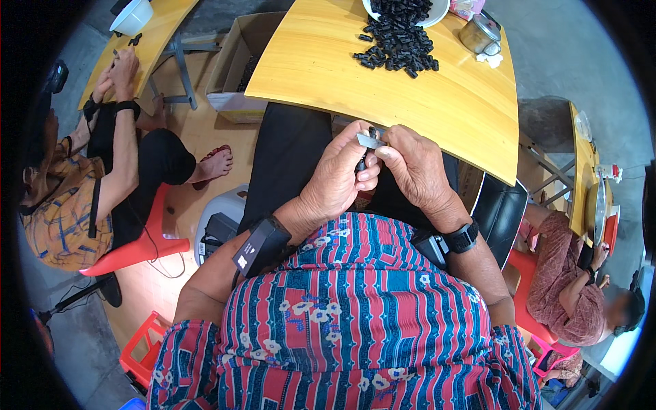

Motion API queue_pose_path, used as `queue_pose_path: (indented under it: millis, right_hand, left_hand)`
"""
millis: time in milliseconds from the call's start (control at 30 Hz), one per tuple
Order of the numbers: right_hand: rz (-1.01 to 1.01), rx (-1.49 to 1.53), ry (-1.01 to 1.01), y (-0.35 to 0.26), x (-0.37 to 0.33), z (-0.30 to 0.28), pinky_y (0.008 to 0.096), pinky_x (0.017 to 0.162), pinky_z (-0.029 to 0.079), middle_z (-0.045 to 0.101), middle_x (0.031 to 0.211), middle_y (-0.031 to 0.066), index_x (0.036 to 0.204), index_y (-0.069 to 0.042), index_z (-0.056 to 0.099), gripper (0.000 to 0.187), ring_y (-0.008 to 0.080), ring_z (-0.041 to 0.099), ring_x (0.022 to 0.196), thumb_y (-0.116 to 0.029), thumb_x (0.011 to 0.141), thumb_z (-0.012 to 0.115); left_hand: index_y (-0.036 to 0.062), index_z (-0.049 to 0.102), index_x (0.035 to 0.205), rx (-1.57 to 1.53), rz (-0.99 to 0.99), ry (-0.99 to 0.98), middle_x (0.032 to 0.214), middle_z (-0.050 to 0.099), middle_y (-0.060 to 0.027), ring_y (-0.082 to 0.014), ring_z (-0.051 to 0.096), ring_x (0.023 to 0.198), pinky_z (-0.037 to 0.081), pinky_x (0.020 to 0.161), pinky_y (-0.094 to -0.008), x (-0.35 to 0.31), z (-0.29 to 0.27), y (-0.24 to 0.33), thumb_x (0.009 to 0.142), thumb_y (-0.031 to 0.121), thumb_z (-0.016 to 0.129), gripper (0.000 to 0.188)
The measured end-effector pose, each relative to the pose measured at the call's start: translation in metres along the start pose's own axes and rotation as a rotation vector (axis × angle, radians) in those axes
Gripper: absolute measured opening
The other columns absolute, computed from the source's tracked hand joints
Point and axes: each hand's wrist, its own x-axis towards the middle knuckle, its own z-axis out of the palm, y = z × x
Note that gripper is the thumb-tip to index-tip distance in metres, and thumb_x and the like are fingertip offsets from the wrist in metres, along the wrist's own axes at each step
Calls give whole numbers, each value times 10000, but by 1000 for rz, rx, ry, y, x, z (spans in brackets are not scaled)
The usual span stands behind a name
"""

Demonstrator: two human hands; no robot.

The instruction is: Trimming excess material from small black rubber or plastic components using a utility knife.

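Note:
Both my hands meet in front of my chest, just off the near edge of the yellow table (307,61). My left hand (331,178) is closed around a small black plastic piece (361,164), its fingers partly covering it. Between the thumb and fingers of my right hand (420,167) is a small flat metal blade (369,141), which lies across the black piece. Most of the blade's gripped end is hidden by the right hand. On the far part of the table lies a loose pile of similar black pieces (400,44), spilling from a white bowl (442,14).
A lidded metal mug (480,35) stands at the table's far right beside crumpled white tissue (490,60). An open cardboard box (236,106) sits left of the table. Co-workers sit at other tables to the left and right, on red stools (147,236).

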Motion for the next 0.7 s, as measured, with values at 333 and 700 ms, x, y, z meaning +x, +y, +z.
queue_pose_path:
  millis: [333,700]
  right_hand:
    - [35,-23,-7,-6,0,0,391,610,453,547,731,132,841,-61,530,244,342,565,697,-298,894,553]
    - [292,679,116,-3,-10,-4,258,680,443,578,785,67,896,-13,585,133,118,542,719,-144,882,569]
  left_hand:
    - [132,465,997,81,12,13,764,429,28,-42,359,593,300,509,-182,-3,-2,-5,990,275,413,152]
    - [119,448,1037,-38,17,-61,781,408,27,-50,341,621,305,536,-189,-4,0,-4,997,302,381,199]
